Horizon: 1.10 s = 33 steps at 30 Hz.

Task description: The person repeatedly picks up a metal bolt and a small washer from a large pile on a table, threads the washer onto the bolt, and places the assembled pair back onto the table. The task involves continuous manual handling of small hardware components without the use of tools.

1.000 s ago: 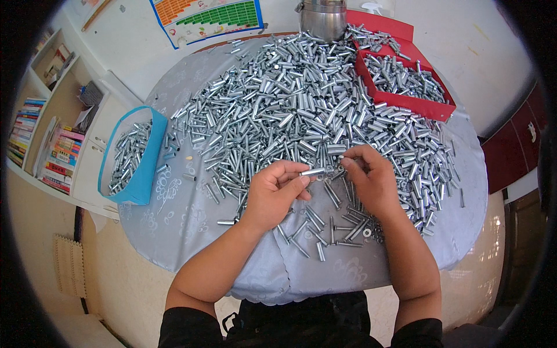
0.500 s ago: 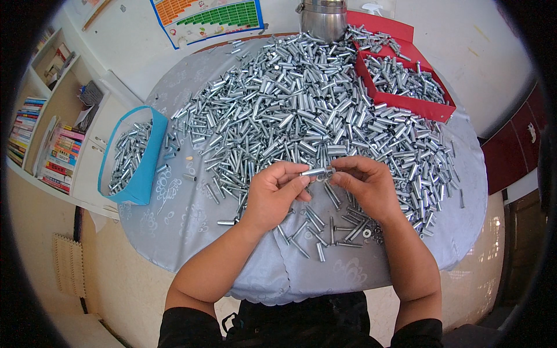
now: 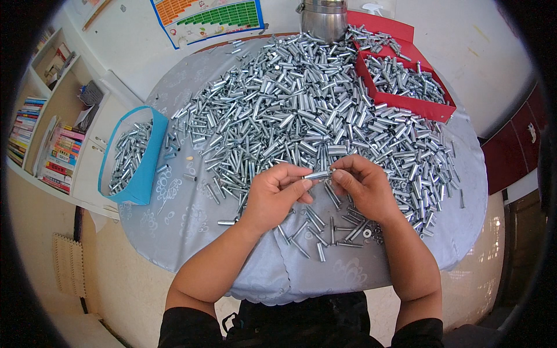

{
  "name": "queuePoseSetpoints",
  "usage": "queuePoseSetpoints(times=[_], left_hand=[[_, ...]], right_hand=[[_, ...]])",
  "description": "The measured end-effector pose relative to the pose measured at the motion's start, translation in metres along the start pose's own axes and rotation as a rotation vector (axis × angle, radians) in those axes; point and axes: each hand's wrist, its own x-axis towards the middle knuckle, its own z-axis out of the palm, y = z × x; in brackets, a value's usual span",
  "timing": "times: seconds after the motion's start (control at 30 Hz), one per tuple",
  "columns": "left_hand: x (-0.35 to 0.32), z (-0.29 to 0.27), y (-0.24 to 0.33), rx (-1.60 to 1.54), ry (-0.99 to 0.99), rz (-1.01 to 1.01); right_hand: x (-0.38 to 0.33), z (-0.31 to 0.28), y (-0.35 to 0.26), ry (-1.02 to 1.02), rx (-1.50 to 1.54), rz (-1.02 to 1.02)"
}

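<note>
Across the grey-clothed round table, a huge heap of loose metal sleeves is lying unsorted, so most of the work looks undone; only modest batches are sitting in the red tray at the far right and the blue bin at the left. Both forearms are reaching up from the lower edge, meeting near the table's middle. The left hand is pinching one small sleeve, and the right hand is gripping its other end with its fingertips.
</note>
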Motion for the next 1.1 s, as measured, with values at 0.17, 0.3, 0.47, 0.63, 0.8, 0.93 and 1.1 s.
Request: queuePoseSetpoints(times=[0.17,0.3,0.47,0.63,0.8,0.93,1.1], left_hand=[[-0.0013,0.0017,0.0006,-0.027,-0.008,0.009],[-0.0014,0.0005,-0.0033,-0.004,-0.023,0.032],[-0.0007,0.0008,0.0001,-0.042,-0.025,0.016],[0.0004,-0.0006,-0.0020,-0.044,0.010,0.018],[0.0004,-0.0018,-0.0012,-0.057,0.005,0.004],[-0.0007,-0.0007,0.0017,-0.048,0.003,-0.024],[-0.0004,-0.0022,0.0028,-0.066,-0.021,-0.037]], right_hand=[[0.0002,-0.0025,0.0004,-0.023,-0.120,0.007],[0.0008,-0.0061,0.0031,-0.037,-0.170,0.044],[0.0007,-0.0010,0.0012,0.027,-0.136,0.006],[-0.0001,-0.0006,-0.0017,0.000,0.006,0.018],[-0.0001,-0.0022,0.0019,0.009,0.009,-0.042],[-0.0005,-0.0053,0.0019,0.017,-0.103,-0.101],[-0.0012,-0.0034,0.0001,0.030,-0.075,-0.090]])
